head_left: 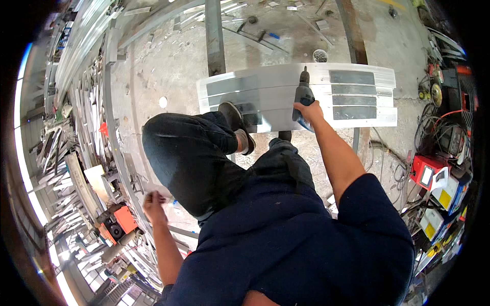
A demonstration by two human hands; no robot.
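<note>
My right hand (310, 111) is wrapped round the grip of a dark cordless drill (303, 94), its chuck pointing away from me. Beneath the drill lie several silver metal strips (280, 107) side by side, with dark grey rectangular patches near both ends. My left shoe (232, 116) rests on their near edge, left of the drill. Low on the left, away from the strips, my left hand (154, 205) hangs beside my bent knee. Its fingers are curled together and slightly blurred; whatever they may hold is too small to make out.
Two steel beams (215, 41) run under the strips. Beyond them, a small round tub (320, 55) and metal offcuts lie on the concrete floor. Long metal profiles (84, 117) are piled at left. A red machine (427, 171) and loose cables (400, 168) are at right.
</note>
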